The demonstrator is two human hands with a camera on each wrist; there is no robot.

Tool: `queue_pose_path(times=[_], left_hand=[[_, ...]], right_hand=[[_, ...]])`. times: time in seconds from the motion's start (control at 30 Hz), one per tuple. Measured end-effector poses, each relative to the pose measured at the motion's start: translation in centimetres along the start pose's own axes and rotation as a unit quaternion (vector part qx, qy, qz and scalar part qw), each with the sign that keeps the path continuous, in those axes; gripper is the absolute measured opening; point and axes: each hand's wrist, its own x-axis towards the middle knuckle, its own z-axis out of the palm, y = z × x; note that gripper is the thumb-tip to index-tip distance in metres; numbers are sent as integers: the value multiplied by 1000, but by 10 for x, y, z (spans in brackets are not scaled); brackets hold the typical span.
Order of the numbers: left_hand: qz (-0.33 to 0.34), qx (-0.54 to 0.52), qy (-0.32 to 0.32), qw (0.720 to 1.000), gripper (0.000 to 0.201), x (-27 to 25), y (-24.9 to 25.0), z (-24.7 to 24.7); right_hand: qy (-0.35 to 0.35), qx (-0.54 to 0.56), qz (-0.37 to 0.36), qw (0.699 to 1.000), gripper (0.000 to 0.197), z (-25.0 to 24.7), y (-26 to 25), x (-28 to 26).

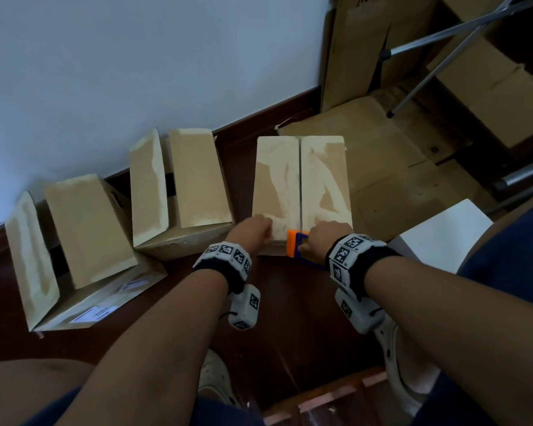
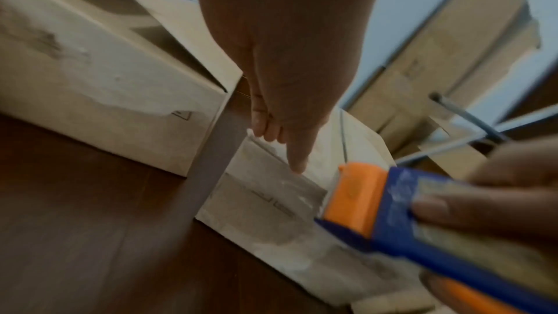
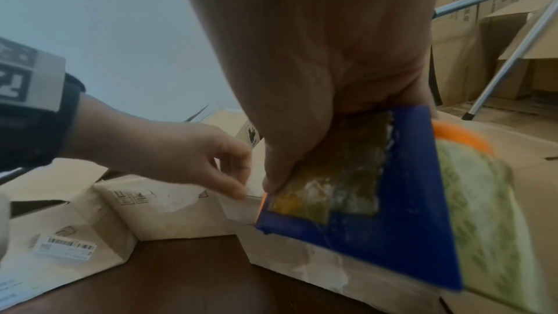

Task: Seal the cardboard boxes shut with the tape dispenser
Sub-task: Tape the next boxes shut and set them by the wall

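A closed cardboard box stands on the dark floor, its two top flaps meeting at a middle seam. My left hand rests on the near edge of the left flap; in the left wrist view its index fingertip touches the box. My right hand grips a blue and orange tape dispenser at the box's near edge, by the seam. The dispenser lies against the box's front top corner. Two more boxes, the middle one and the left one, stand with flaps up.
Flattened cardboard lies behind the closed box. Tall cartons and metal legs fill the back right. A white sheet sits right of my right wrist. My feet are on the floor below. A wall runs behind the boxes.
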Motion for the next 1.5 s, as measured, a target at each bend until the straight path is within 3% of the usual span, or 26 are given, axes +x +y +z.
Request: queue_pose_path(times=[0.07,0.17,0.3,0.57,0.67,0.93,1.03,1.23,1.5], left_hand=[[36,47,-27,998,17,5,7,10],[49,94,-12,994,21,12,12,20],[30,133,-12,991,20,20,17,24],[-2,135,-64,989,26,35,20,23],[-8,138,-73,988,27,37,20,23],[-1,159,-103,982,30,41,17,21],[9,162,-105,981,30,41,15,21],[25,164,-100,981,27,42,10,20],[25,172,-105,979,24,42,13,17]], right_hand=[[-12,6,-6,1000,44,1,2,-1],[-20,20,-18,999,45,5,7,-1],[-24,40,-18,999,52,2,12,5],[-132,20,-44,990,53,-5,13,-6],[-124,-4,-55,991,44,-3,15,-6],[-122,-20,-50,991,47,2,23,-6],[-129,-25,-55,990,37,0,31,-12],[-122,-22,-27,992,51,8,65,-14],[-146,102,15,984,39,16,98,-17]])
